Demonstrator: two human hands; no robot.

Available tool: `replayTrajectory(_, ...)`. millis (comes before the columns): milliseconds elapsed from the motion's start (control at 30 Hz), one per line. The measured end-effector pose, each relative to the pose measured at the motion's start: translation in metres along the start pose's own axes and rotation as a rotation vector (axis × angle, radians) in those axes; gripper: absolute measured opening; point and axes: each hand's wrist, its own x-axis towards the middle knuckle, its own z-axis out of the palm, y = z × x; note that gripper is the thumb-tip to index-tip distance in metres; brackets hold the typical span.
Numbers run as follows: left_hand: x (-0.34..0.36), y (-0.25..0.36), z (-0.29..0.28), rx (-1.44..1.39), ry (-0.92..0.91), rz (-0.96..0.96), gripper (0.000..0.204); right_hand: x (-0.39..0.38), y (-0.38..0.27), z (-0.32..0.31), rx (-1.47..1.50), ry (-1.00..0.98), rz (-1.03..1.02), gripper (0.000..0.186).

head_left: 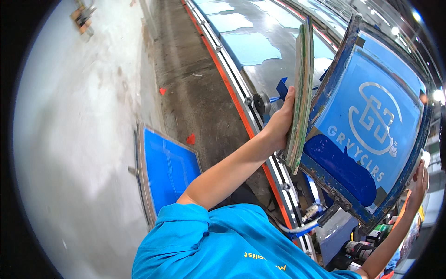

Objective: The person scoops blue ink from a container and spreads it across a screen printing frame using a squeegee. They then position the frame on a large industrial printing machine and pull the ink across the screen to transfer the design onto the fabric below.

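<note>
My left hand (280,118) is closed around a long, narrow, ink-stained board (301,100) with green and cream strips, which looks like a squeegee seen edge-on; its thumb lies along the near side. To the right, a screen-printing frame (320,102) stands tilted, its blue mesh (344,100) bearing a pale emblem and lettering. Dark blue ink (341,169) pools along the mesh's lower part. By the frame's right edge, my right hand (419,181) has its fingers bent around a small white thing (426,158) that I cannot make out.
A long printing table (290,69) with light blue fabric pieces (248,46) runs away from me, edged by a metal rail (232,76) with an orange strip. Another blue screen (169,160) leans near the white wall (88,139) at left. Bottles (360,251) stand at lower right.
</note>
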Motion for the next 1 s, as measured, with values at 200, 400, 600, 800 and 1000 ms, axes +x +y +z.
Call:
replayTrajectory(200, 0.108, 0.109, -0.108, 0.158, -0.069, 0.033, 0.078, 0.044, -0.062, 0.147, 0.443, 0.046, 0.305, 0.039)
replayTrajectory(400, 0.189, 0.26, -0.221, 0.276, -0.136, 0.149, 0.045, 0.102, -0.173, 0.366, 0.505, 0.167, 0.276, 0.04)
replayTrajectory(600, 0.253, 0.356, -0.289, 0.064, -0.176, -0.078, 0.02, 0.106, -0.235, 0.463, 0.545, 0.093, 0.346, 0.037)
replayTrajectory(800, 0.383, 0.408, -0.399, 0.308, 0.038, -0.122, 0.022, 0.117, -0.193, 0.654, 0.598, 0.301, 0.51, 0.031)
replayTrajectory(1000, 0.406, 0.397, -0.417, 0.421, 0.001, -0.362, 0.067, 0.056, -0.158, 0.697, 0.438, 0.595, 0.745, 0.022)
